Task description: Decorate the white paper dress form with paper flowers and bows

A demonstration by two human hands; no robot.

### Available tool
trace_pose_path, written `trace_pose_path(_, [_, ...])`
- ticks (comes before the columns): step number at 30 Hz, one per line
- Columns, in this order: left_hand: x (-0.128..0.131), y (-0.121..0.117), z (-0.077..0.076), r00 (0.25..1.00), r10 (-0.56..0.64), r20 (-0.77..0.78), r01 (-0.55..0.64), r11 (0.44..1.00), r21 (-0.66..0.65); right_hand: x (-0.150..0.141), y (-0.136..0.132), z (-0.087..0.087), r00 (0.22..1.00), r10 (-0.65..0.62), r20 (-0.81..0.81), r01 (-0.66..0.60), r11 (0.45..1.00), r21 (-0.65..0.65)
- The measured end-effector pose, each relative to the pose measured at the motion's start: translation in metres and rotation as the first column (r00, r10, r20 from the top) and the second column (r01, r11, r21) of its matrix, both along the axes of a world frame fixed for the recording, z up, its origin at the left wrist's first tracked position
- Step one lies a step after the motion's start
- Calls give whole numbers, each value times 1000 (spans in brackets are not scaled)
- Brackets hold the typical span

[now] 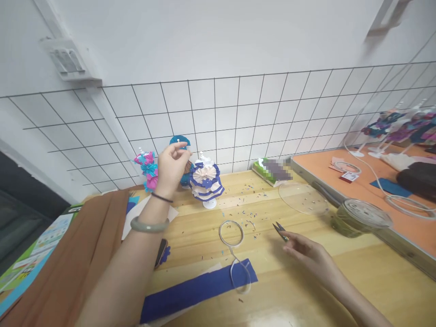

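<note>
My left hand (172, 165) is raised over the back of the wooden table (306, 281), its fingers pinched on a thin white pin with a round head (178, 142). Right beside it stands a blue and white pleated paper ornament (205, 181) on a white stand. My right hand (306, 252) rests low on the table and grips small scissors (279, 228), their tips pointing left. Between my hands lies a looped strip of clear tape (231, 236) and a dark blue felt strip (194, 290).
A pink and teal paper flower ornament (147, 170) stands at the back left by the wire grid wall (238, 118). A clear plastic lid (303, 198), a lidded cup (361, 218) and an orange table (391, 190) with more ornaments are at the right. Brown cloth (81, 254) lies left.
</note>
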State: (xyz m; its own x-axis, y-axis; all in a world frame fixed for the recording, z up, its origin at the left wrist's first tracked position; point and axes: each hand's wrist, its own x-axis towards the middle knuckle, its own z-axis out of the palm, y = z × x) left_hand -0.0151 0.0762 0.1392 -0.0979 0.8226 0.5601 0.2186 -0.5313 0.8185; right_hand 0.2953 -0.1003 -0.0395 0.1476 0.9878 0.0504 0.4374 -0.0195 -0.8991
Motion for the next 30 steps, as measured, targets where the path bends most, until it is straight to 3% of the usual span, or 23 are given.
trace_pose_path(3, [0,-44,-16,999,27,-37,-30,997,-71,-13,-2,3,998,55,39,-52,996,-76])
trace_pose_path(7, [-4,-101,-58,978,4,-207,-58,964,-259,-34,-7,10,986,139,95,-122,980,-159])
trace_pose_path(11, [-16,-142,-104,828,-182,-530,-50,918,-394,-54,-13,22,951,283,121,-269,955,-122])
trace_pose_path(15, [-32,-170,-134,690,-316,-652,-14,894,-448,-68,-19,31,917,373,141,-354,924,-146])
trace_pose_path(24, [-33,-192,-160,586,-375,-718,-34,874,-484,-87,-29,12,915,319,247,-324,946,-20])
trace_pose_path(30, [-24,-195,-164,544,-394,-741,-25,875,-484,-102,-35,10,862,313,398,-325,945,-38])
